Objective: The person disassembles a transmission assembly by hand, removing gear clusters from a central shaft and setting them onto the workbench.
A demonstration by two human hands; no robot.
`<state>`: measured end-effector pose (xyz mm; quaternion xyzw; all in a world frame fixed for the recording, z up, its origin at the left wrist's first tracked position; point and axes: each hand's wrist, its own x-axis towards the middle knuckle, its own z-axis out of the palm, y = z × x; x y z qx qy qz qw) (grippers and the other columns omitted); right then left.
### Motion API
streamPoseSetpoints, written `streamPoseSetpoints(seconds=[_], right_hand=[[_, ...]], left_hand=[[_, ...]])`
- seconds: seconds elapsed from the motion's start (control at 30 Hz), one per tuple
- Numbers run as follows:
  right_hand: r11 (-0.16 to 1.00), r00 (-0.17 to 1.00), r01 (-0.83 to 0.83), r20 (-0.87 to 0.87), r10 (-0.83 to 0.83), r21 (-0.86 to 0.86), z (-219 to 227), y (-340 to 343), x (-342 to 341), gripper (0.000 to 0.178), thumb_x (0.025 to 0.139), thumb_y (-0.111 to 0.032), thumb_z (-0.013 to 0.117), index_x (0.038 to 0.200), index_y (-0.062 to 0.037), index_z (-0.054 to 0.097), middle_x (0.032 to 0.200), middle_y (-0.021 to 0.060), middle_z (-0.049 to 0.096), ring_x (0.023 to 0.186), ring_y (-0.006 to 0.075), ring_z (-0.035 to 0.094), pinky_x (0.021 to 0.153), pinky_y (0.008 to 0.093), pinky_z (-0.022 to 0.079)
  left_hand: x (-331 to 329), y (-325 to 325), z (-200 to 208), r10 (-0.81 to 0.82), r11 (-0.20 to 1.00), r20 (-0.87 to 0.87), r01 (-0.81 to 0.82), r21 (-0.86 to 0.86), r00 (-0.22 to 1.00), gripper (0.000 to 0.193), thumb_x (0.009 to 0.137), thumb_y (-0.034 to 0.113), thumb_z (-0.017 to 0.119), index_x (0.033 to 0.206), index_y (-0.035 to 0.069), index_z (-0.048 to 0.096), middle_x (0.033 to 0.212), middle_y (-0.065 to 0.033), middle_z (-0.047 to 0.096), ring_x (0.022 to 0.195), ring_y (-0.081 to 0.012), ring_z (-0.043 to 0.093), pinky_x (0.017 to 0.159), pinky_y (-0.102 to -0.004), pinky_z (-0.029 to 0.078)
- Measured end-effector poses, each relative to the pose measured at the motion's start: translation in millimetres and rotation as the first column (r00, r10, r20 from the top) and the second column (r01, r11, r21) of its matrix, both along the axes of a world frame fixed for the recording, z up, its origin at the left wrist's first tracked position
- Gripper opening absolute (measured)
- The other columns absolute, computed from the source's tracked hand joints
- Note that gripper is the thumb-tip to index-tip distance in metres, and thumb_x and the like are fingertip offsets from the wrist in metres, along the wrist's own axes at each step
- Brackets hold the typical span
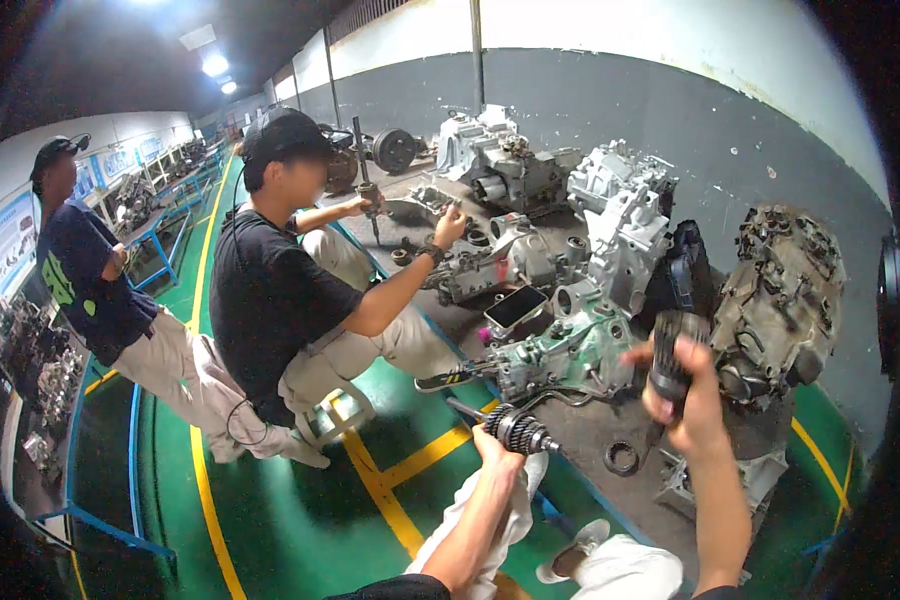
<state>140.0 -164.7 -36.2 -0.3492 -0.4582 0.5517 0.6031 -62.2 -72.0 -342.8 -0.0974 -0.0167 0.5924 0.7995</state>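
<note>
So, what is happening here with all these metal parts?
A person sits over a low platform crowded with gearbox housings. The left hand holds a gear shaft, and the right hand grips a dark ribbed part raised in front of a gearbox. Nearby, a seated co-worker handles a long shaft, and another person stands behind.

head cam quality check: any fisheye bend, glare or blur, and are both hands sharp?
Head view: strong fisheye, the wall line and yellow floor stripes bow toward a black vignetted rim; ceiling lights blow out at upper left; the gearbox housings are evenly lit. The left hand on the gear shaft is fairly sharp; the right hand around a dark splined part is slightly motion-blurred.
</note>
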Motion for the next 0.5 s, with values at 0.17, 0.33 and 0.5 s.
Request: streamPoseSetpoints(seconds=[0.17,0.33,0.5], right_hand=[[0.984,0.986,0.042,-0.154,-0.069,-0.173,-79,-76,21,0.05,0.079,-0.037,0.074,0.106,0.0017,0.058,0.086,0.0234,0.068,0.041,0.0134,0.049,0.035,0.0256,0.038],[0.969,0.977,0.176,-0.092,-0.194,-0.172,-147,-85,39,0.05,0.078,-0.035,0.075,0.109,-0.0019,0.054,0.077,0.0176,0.061,0.041,0.0144,0.045,0.036,0.0264,0.034],[0.936,0.956,0.247,-0.091,-0.277,-0.252,-173,-80,50,0.042,0.083,-0.035,0.07,0.104,-0.002,0.054,0.075,0.0149,0.061,0.041,0.0141,0.045,0.036,0.0271,0.033]], left_hand=[[19,-6,15,-0.027,0.987,-0.08,0.014,-0.159,0.996,0.048,0.093,0.043,0.031,0.086,0.005,0.059,0.072,-0.0135,0.059,0.066,-0.03,0.058,0.063,-0.0457,0.056],[31,-15,15,-0.015,0.999,-0.021,0.014,-0.033,1.0,0.035,0.09,0.037,0.034,0.066,0.014,0.041,0.061,-0.0066,0.041,0.055,-0.0239,0.043,0.054,-0.0385,0.045],[44,-11,19,-0.099,0.972,-0.186,0.055,-0.23,0.978,0.034,0.093,0.034,0.038,0.07,0.012,0.049,0.066,-0.0068,0.051,0.063,-0.0237,0.05,0.064,-0.0399,0.048]])
